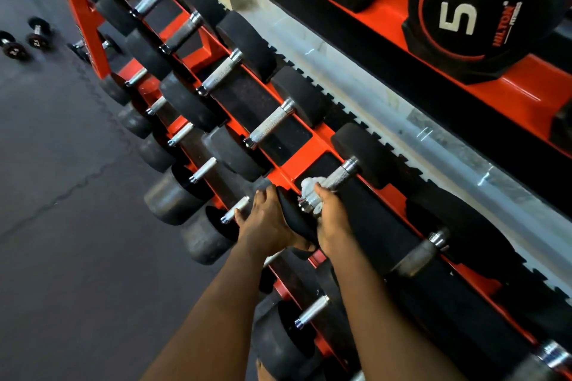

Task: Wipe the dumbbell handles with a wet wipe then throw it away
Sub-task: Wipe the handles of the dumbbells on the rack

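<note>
Black dumbbells with knurled chrome handles lie in rows on an orange rack (305,161). My right hand (331,216) grips a white wet wipe (311,192) wrapped round the near end of one dumbbell's handle (339,176). My left hand (263,223) holds the near black head (294,219) of that same dumbbell, fingers curled over its edge. The handle's far half and far head (363,155) are uncovered.
More dumbbells fill the upper shelf (272,124) and the lower shelf (198,173). Large plates marked 5 (467,12) stand on the rack behind. Small dumbbells (24,40) lie on the dark rubber floor at the far left.
</note>
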`<state>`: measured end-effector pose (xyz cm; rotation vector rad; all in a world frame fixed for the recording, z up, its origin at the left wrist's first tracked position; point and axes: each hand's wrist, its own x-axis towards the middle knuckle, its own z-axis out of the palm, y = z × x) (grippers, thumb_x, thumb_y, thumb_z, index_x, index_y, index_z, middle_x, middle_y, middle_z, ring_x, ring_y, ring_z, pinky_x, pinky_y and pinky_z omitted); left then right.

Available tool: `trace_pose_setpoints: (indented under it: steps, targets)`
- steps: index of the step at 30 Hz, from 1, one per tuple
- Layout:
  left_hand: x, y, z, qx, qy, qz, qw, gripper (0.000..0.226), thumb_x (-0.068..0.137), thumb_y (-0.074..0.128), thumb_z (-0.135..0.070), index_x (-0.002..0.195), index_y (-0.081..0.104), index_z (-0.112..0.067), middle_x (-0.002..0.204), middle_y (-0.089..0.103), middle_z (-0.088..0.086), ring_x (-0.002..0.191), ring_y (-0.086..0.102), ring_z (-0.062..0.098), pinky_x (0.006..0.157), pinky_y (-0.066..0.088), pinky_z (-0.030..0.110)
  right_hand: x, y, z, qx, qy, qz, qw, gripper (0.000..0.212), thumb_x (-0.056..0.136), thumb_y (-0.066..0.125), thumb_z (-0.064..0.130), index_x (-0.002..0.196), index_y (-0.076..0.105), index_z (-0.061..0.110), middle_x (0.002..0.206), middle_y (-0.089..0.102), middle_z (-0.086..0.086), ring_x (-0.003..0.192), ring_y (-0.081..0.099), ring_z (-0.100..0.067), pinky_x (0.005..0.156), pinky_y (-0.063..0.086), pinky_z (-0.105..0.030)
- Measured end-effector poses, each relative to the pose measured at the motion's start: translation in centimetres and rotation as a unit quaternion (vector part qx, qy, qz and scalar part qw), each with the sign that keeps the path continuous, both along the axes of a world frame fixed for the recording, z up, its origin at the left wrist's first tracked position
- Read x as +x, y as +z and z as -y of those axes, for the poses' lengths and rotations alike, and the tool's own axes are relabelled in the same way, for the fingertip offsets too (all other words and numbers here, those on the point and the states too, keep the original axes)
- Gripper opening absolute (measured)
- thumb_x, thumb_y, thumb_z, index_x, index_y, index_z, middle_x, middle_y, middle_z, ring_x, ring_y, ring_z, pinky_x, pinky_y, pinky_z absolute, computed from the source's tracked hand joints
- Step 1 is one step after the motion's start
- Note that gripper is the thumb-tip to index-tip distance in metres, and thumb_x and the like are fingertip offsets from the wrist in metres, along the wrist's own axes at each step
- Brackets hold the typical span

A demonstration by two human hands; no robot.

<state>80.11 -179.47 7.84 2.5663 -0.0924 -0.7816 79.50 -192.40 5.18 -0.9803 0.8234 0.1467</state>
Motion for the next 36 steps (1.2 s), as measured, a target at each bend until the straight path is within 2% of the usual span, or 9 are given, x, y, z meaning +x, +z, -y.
trace_pose_setpoints:
  steps: [5, 10, 13, 16, 21, 26, 29, 33, 36]
  targets:
    - [0.2, -0.1, -0.2, 0.001, 0.012, 0.0, 1.0, 0.14, 0.031, 0.09, -0.069, 0.145, 0.023, -0.021, 0.147, 0.034, -0.005, 0.142, 0.036, 0.02, 0.116, 0.005, 0.067, 0.0, 0.4, 1.8, -0.291, 0.017, -0.169, 0.942, 0.041, 0.104, 0.041, 0.031, 0.109, 0.068, 0.0, 0.11, 0.068, -0.02, 0.104, 0.064, -0.036, 0.087, 0.05, -0.038]
    - [-0.1, 0.1, -0.1, -0.011, 0.01, 0.001, 1.0, 0.141, 0.039, 0.093, -0.062, 0.15, 0.018, -0.02, 0.156, 0.029, 0.0, 0.149, 0.026, 0.023, 0.118, -0.001, 0.066, -2.3, 1.3, 1.0, -0.604, -0.01, 0.04, 0.796, 0.025, 0.087, 0.064, -0.001, 0.109, 0.073, 0.006, 0.103, 0.07, -0.013, 0.096, 0.066, -0.028, 0.081, 0.041, -0.016]
    - [-0.2, 0.3, 0.0, -0.005, 0.008, -0.002, 1.0, 0.14, 0.041, 0.093, -0.06, 0.151, 0.017, -0.02, 0.157, 0.027, 0.001, 0.15, 0.024, 0.023, 0.118, 0.0, 0.066, -1.7, 0.9, 1.8, -0.696, 0.094, 0.104, 0.704, 0.034, 0.077, 0.069, -0.001, 0.105, 0.075, 0.017, 0.112, 0.064, 0.0, 0.107, 0.056, -0.021, 0.092, 0.048, -0.035]
    - [-0.3, 0.3, -0.1, -0.012, 0.007, -0.002, 1.0, 0.141, 0.041, 0.093, -0.06, 0.151, 0.016, -0.019, 0.158, 0.027, 0.0, 0.15, 0.023, 0.023, 0.118, -0.001, 0.066, -1.9, 0.5, 2.4, -0.762, 0.256, 0.102, 0.586, 0.032, 0.087, 0.064, 0.018, 0.118, 0.07, 0.019, 0.132, 0.06, -0.001, 0.131, 0.043, -0.025, 0.108, 0.035, -0.047]
    - [-0.3, 0.2, -0.1, -0.008, 0.009, -0.004, 1.0, 0.144, 0.039, 0.092, -0.063, 0.152, 0.015, -0.02, 0.156, 0.027, -0.001, 0.149, 0.025, 0.024, 0.118, 0.001, 0.067, -2.4, 0.6, 4.7, -0.781, 0.372, 0.136, 0.484, 0.043, 0.086, 0.062, 0.024, 0.13, 0.063, 0.023, 0.14, 0.057, 0.003, 0.142, 0.033, -0.025, 0.114, 0.021, -0.057]
    - [-0.2, 0.1, -0.1, -0.004, 0.008, 0.0, 1.0, 0.138, 0.036, 0.091, -0.064, 0.147, 0.021, -0.022, 0.152, 0.03, -0.002, 0.145, 0.03, 0.024, 0.116, 0.006, 0.069, -0.7, 2.6, 4.3, -0.779, 0.425, 0.125, 0.443, 0.046, 0.085, 0.035, 0.013, 0.116, 0.068, 0.016, 0.118, 0.066, -0.004, 0.116, 0.05, -0.026, 0.095, 0.046, -0.04]
    - [-0.3, 0.2, 0.0, -0.003, 0.007, 0.002, 1.0, 0.135, 0.038, 0.092, -0.063, 0.146, 0.021, -0.022, 0.151, 0.03, -0.001, 0.145, 0.031, 0.024, 0.117, 0.006, 0.067, -0.6, 3.3, 4.0, -0.779, 0.435, 0.122, 0.434, 0.041, 0.085, 0.038, 0.009, 0.112, 0.069, 0.011, 0.114, 0.061, -0.005, 0.109, 0.049, -0.025, 0.083, 0.052, -0.034]
    - [-0.3, 0.2, 0.0, -0.009, 0.006, 0.004, 1.0, 0.137, 0.042, 0.093, -0.062, 0.149, 0.02, -0.02, 0.151, 0.03, 0.0, 0.146, 0.029, 0.023, 0.117, 0.002, 0.067, 0.2, 3.0, 5.3, -0.788, 0.44, 0.047, 0.428, 0.049, 0.086, 0.065, 0.011, 0.134, 0.055, 0.004, 0.138, 0.052, -0.013, 0.13, 0.042, -0.029, 0.101, 0.048, -0.038]
    - [-0.3, 0.4, 0.0, -0.007, 0.005, 0.001, 1.0, 0.138, 0.042, 0.093, -0.062, 0.15, 0.018, -0.02, 0.152, 0.03, 0.001, 0.147, 0.027, 0.023, 0.117, 0.002, 0.067, -0.9, 2.1, 6.1, -0.784, 0.473, 0.033, 0.4, 0.068, 0.096, 0.051, 0.017, 0.153, 0.018, 0.0, 0.16, 0.02, -0.019, 0.15, 0.014, -0.032, 0.12, 0.025, -0.043]
